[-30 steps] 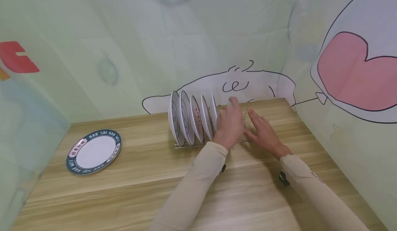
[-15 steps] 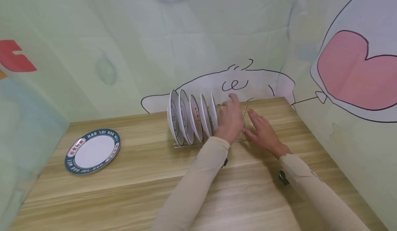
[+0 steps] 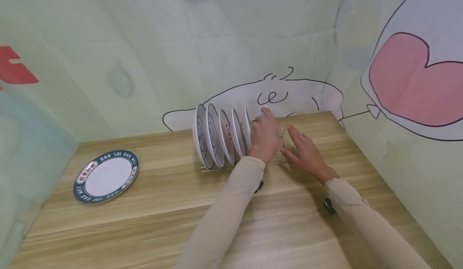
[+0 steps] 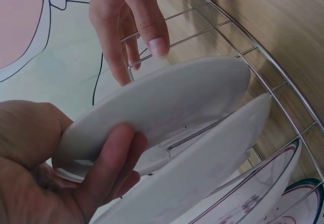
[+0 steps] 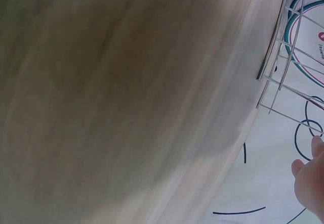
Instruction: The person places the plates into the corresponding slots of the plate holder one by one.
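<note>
A metal wire dish rack (image 4: pixel 258 47) holds several plates standing on edge in a row. My left hand (image 3: pixel 265 136) is at the right end of this row in the head view. In the left wrist view, my left hand (image 4: pixel 76 168) grips the rim of a white plate (image 4: pixel 167 92), fingers on one side of it. Just beside stands another white plate (image 4: pixel 197 168), tilted the same way. My right hand (image 3: pixel 307 152) is at the rack's right end, fingers extended and no plate in it; whether it touches the wire is unclear. Only its fingertips (image 5: pixel 309 178) show in the right wrist view.
A white plate with a dark blue lettered rim (image 3: pixel 106 176) lies flat at the left of the wooden table (image 3: pixel 144 229). A printed cloth wall (image 3: pixel 144 60) rises close behind the rack and at both sides.
The whole head view has shifted slightly. My left hand has moved a little up and left by the plates; my right hand stays almost still at the rack's end.
</note>
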Demonstrator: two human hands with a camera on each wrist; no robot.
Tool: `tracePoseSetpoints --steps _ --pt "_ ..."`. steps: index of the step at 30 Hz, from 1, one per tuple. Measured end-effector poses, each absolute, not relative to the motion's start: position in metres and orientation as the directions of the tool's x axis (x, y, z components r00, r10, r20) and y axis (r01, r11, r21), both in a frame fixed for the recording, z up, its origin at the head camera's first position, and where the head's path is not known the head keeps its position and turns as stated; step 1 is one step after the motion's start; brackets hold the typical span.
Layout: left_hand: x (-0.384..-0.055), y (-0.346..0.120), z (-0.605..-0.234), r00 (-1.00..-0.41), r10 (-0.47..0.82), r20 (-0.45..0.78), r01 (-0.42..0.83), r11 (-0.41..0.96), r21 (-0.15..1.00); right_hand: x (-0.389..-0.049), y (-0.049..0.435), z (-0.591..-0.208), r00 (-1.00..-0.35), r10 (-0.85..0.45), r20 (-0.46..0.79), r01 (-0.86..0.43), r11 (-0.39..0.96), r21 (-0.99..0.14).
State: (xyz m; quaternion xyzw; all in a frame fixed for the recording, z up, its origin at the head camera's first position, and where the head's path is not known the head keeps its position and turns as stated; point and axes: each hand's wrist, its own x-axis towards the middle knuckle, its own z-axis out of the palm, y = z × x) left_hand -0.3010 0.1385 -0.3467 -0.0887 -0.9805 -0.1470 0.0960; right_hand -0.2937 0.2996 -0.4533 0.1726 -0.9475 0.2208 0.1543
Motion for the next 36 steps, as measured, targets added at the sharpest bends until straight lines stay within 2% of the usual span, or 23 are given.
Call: tracePoseSetpoints --steps 7,14,21,28,36 --pt "-0.303 0.136 -0.347 -0.966 0.141 0.215 0.2 0.937 0.285 -0.293 0.297 -0.451 -0.904 -0.258 0.342 -0.381 0.85 -0.363" --pt "-0.301 0.134 -0.343 -0.979 0.132 0.154 0.177 0.928 0.328 -0.292 0.295 -0.45 -0.915 -0.252 0.316 -0.363 0.856 -0.369" --pt "-0.292 0.136 -0.337 -0.972 0.159 0.174 0.196 0.956 0.218 -0.292 0.297 -0.453 -0.91 -0.253 0.329 -0.368 0.858 -0.358" --pt "-0.288 0.134 -0.331 -0.966 0.179 0.188 0.21 0.965 0.157 -0.292 0.297 -0.452 -0.903 -0.255 0.345 -0.375 0.86 -0.346" --pt "-0.283 0.131 -0.324 -0.96 0.197 0.198 0.23 0.96 0.163 -0.291 0.297 -0.45 -0.902 -0.255 0.348 -0.377 0.859 -0.347"
